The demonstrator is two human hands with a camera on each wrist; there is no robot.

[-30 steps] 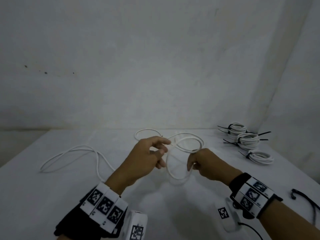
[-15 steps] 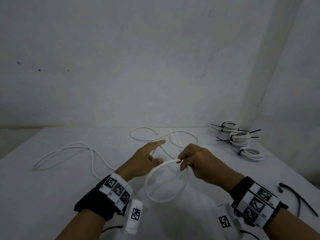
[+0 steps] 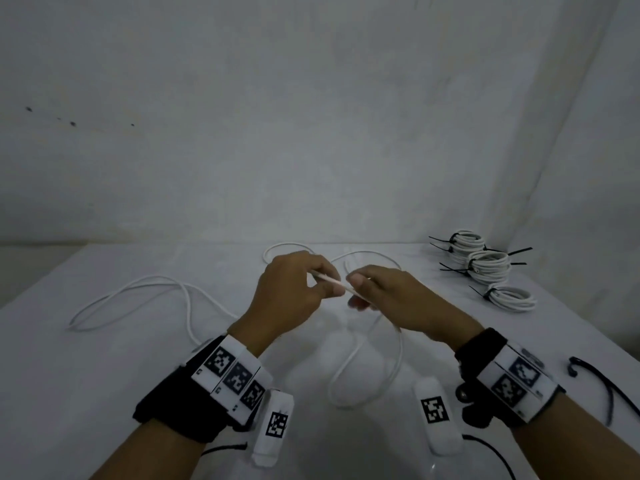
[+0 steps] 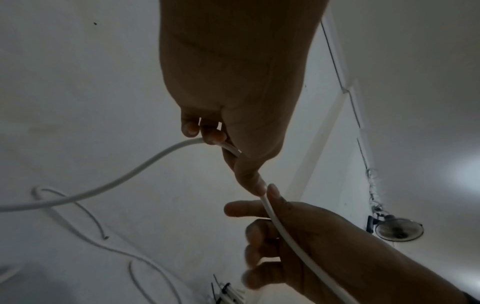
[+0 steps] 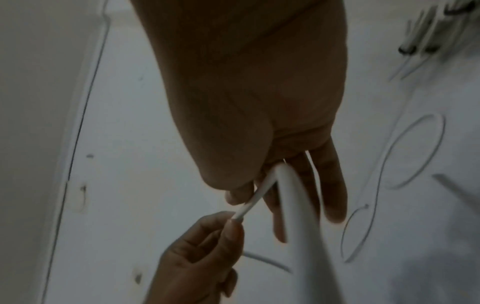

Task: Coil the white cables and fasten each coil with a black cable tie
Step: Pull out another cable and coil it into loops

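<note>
**Inspector:** What is differing from half a second ago?

**Onlooker:** The left hand (image 3: 289, 299) was lying open beside the loop; now its thumb and forefinger are pinching the white cable (image 3: 367, 372) and its other fingers are curling in. The right hand (image 3: 398, 299) is still gripping the same cable, thumb pressing it against the fingers. The two hands are now sitting almost fingertip to fingertip above the middle of the table (image 3: 104, 393), with a short straight run of cable stretching between them. The loop is hanging lower and narrower, drooping toward the near side between the wrists.

**Inspector:** And the rest of that cable?

**Onlooker:** It is trailing left in a long bend and curling on the far side behind the hands.

**Inspector:** Edges and room?

**Onlooker:** Three finished coils (image 3: 485, 268), each bound with a black tie, are lying at the far right close to the wall (image 3: 311, 116). A loose black cable tie (image 3: 602, 386) is resting near the right edge, just beyond the right wrist. Bare tabletop is showing at the near left. The wall is closing off the far edge, and a second wall is crowding the far right corner.
</note>
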